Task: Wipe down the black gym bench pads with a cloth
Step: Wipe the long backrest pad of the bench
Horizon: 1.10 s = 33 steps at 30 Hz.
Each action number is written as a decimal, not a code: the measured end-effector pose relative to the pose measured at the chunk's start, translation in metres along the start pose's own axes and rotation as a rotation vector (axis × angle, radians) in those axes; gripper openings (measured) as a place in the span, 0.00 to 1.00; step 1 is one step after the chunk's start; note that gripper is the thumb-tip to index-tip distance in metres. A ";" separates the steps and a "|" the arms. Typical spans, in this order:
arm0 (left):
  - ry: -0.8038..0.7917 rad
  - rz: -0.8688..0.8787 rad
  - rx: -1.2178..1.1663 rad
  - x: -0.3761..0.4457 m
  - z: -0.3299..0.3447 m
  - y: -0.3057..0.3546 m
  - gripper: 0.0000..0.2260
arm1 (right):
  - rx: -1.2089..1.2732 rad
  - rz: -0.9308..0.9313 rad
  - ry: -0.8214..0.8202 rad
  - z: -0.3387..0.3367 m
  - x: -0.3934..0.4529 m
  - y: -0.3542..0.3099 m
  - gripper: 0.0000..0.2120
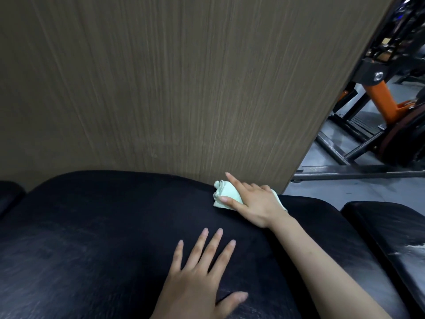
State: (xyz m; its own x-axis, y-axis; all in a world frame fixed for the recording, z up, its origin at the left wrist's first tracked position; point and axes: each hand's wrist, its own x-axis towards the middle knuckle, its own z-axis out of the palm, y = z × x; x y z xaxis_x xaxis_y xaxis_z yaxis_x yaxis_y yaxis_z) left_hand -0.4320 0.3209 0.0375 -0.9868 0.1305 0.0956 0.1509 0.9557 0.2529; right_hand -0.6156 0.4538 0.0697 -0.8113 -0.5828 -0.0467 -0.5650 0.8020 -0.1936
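A wide black bench pad (103,238) fills the lower half of the view. At its far right edge my right hand (255,203) presses a bunched pale green cloth (226,192) onto the pad, close to the wall; forefinger and thumb stretch over the cloth. My left hand (200,279) lies flat on the pad nearer to me, fingers spread, holding nothing. A second black pad (391,233) with white scuff marks lies to the right, and the corner of another pad (9,194) shows at the far left.
A brown wood-grain wall panel (161,88) rises directly behind the pad. To the right, on the grey floor (345,189), stands a black and orange gym machine (381,97) with dark steel base bars.
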 end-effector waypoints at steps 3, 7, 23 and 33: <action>-0.023 -0.063 0.020 -0.005 -0.009 -0.020 0.32 | 0.012 0.000 0.009 0.003 0.004 -0.014 0.48; -0.027 -0.096 0.095 -0.008 -0.021 -0.038 0.32 | 0.016 0.015 0.010 0.006 0.002 -0.026 0.48; -0.074 -0.215 0.020 -0.045 -0.058 -0.100 0.38 | 0.031 0.086 -0.019 0.008 0.025 -0.069 0.27; -0.056 -0.214 -0.023 -0.046 -0.055 -0.102 0.36 | -0.030 0.044 0.002 0.020 0.057 -0.114 0.28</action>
State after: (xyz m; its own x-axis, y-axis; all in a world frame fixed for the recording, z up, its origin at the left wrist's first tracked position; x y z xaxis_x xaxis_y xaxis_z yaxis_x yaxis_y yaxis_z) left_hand -0.3992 0.2027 0.0598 -0.9981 -0.0593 -0.0161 -0.0614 0.9570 0.2837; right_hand -0.5950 0.3265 0.0697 -0.8355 -0.5469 -0.0522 -0.5333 0.8302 -0.1622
